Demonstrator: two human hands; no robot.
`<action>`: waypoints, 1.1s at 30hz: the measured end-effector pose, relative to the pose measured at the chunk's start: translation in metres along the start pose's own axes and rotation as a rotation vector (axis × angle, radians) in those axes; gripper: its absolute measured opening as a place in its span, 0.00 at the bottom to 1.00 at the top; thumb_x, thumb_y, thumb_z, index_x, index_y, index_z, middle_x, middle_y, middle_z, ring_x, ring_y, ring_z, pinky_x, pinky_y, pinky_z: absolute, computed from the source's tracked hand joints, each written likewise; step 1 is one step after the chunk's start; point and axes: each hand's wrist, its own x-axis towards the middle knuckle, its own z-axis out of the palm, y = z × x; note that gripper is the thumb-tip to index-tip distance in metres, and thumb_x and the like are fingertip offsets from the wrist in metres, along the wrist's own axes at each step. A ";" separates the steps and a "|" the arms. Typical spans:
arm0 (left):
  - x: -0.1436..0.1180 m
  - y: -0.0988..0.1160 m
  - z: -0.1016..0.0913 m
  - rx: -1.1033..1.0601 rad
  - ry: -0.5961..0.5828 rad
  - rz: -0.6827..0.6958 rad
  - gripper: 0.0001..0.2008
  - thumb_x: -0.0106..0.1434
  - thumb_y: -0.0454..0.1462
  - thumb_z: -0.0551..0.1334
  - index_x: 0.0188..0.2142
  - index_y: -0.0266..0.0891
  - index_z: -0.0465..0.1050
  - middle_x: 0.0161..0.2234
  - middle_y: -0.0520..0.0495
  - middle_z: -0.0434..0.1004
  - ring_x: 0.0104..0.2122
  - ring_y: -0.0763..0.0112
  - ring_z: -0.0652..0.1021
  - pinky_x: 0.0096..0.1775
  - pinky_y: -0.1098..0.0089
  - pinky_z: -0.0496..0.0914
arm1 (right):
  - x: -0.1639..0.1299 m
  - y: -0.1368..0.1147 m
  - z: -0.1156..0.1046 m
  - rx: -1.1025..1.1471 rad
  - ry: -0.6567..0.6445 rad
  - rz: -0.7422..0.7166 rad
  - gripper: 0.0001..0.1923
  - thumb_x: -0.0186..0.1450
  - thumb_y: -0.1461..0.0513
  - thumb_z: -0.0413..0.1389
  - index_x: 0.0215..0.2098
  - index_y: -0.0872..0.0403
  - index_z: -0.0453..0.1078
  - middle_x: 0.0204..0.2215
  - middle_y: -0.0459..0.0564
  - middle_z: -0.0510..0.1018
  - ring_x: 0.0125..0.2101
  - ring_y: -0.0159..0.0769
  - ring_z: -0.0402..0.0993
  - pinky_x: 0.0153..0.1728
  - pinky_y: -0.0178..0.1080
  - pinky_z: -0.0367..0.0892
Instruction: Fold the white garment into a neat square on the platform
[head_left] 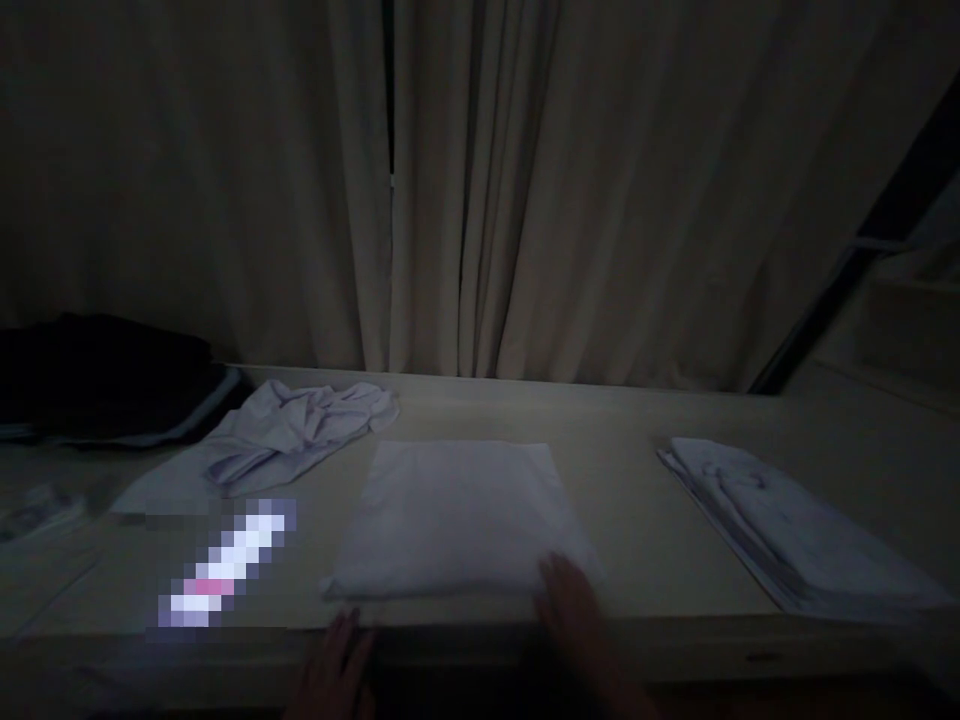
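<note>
A folded white cloth lies flat in a near-square shape in front of me, close to the table's near edge. My right hand rests at its near right corner, fingers stretched out over the fabric and slightly blurred. Just below the cloth's near left corner is my left hand, at the table edge, with fingers extended and apart; nothing shows in it. The light is dim, so finger detail is poor.
A crumpled white cloth lies at the back left, beside a stack of dark folded fabric. Folded white cloths are stacked on the right. A pixelated bright patch covers the table's left front. Beige curtains hang behind the table.
</note>
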 end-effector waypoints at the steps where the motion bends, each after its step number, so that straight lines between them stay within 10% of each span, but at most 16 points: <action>1: 0.007 0.003 -0.009 0.018 -0.003 0.037 0.26 0.58 0.34 0.50 0.57 0.43 0.66 0.60 0.40 0.63 0.60 0.53 0.63 0.58 0.49 0.61 | -0.001 0.000 -0.001 0.001 -0.007 -0.002 0.22 0.66 0.58 0.47 0.57 0.52 0.64 0.56 0.58 0.69 0.56 0.49 0.65 0.54 0.53 0.64; 8: 0.051 0.010 -0.047 0.060 -0.204 -0.006 0.28 0.61 0.30 0.45 0.62 0.37 0.55 0.64 0.38 0.56 0.62 0.59 0.60 0.61 0.57 0.56 | -0.015 0.001 -0.011 0.030 -0.127 0.047 0.23 0.66 0.58 0.46 0.58 0.50 0.63 0.58 0.57 0.67 0.58 0.48 0.63 0.55 0.52 0.63; 33: 0.026 -0.010 -0.073 0.185 -0.255 0.129 0.28 0.60 0.27 0.43 0.57 0.39 0.64 0.57 0.35 0.67 0.57 0.55 0.67 0.57 0.52 0.57 | -0.026 0.027 -0.062 -0.129 -0.331 0.081 0.28 0.58 0.72 0.45 0.55 0.51 0.67 0.53 0.56 0.72 0.52 0.46 0.70 0.50 0.49 0.67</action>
